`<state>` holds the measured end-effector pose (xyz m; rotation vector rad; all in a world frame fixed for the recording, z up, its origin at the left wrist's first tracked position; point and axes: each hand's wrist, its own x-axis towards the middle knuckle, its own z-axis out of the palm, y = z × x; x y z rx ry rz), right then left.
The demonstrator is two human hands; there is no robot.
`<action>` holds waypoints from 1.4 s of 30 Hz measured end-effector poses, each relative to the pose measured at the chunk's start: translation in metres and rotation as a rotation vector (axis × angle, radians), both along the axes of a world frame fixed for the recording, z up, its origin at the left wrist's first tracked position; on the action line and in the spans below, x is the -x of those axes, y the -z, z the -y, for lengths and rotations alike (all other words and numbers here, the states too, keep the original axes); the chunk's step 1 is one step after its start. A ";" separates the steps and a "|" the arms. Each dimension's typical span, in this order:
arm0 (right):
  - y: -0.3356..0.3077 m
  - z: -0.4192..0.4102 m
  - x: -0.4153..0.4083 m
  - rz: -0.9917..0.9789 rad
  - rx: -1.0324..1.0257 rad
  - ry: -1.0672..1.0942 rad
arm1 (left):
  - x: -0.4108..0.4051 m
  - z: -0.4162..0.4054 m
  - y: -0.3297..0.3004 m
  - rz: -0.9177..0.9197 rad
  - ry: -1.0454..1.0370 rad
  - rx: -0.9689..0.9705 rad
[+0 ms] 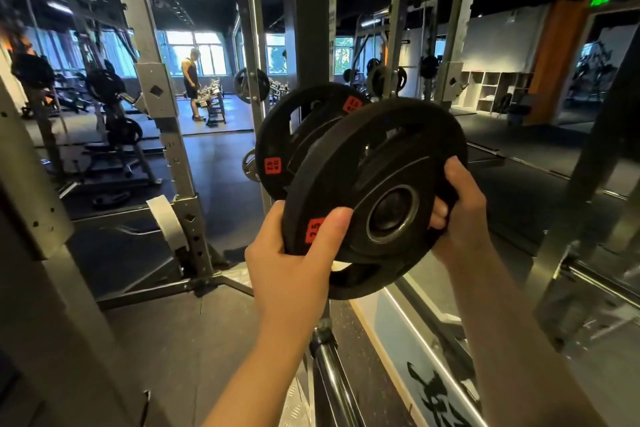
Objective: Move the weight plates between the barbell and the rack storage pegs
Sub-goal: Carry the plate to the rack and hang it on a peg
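A black weight plate (377, 184) with a red label and a steel-ringed centre hole is held up in front of me, tilted. My left hand (294, 260) grips its lower left rim, thumb over the face. My right hand (462, 211) grips its right rim, fingers curled through a grip slot. Just behind it a second black plate (294, 135) with red labels hangs on a storage peg of the rack upright (311, 28). The barbell (332, 374) runs below my arms, its end hidden behind the held plate.
Grey rack uprights (162, 114) stand to the left and another rack post (588, 184) to the right. A mirror (485, 45) covers the wall ahead. A person (191, 83) stands far back by a dumbbell rack. Rubber flooring lies below.
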<state>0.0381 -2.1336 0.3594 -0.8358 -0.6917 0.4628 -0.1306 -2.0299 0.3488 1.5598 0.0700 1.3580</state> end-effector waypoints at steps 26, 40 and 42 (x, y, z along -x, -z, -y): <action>0.017 -0.003 0.018 -0.024 -0.102 0.033 | -0.011 -0.036 -0.027 -0.055 0.154 -0.148; -0.034 -0.005 -0.007 0.111 0.155 0.105 | -0.023 -0.024 0.018 -0.009 0.128 0.166; -0.045 -0.008 -0.010 0.210 0.202 0.086 | -0.031 -0.018 0.028 0.056 0.089 0.203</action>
